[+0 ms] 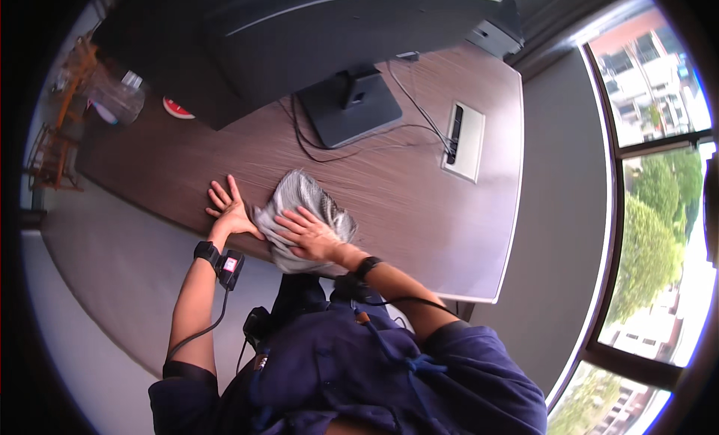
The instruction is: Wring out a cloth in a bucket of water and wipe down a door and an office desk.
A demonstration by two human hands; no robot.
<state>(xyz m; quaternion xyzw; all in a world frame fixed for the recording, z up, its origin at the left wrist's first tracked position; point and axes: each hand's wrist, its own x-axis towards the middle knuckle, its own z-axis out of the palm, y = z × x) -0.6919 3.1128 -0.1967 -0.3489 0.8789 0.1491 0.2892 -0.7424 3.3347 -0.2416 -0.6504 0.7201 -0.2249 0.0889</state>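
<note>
My right hand (313,236) lies flat with its fingers stretched on a crumpled grey cloth (297,188), pressing it against the brown wood-grain desk (397,225). The cloth spreads around that hand, and its lower edge hangs at the desk's near edge. My left hand (231,210) rests on the bare desk top just left of the cloth, fingers spread, the thumb pointing toward the cloth's edge. No object is in the left hand.
A large black monitor (322,45) on a square base (352,109) stands across the back. Cables run from it to a cable outlet (466,143) at the right. A red and white round item (178,107) and a clear plastic container (120,98) sit far left. Windows (651,225) line the right.
</note>
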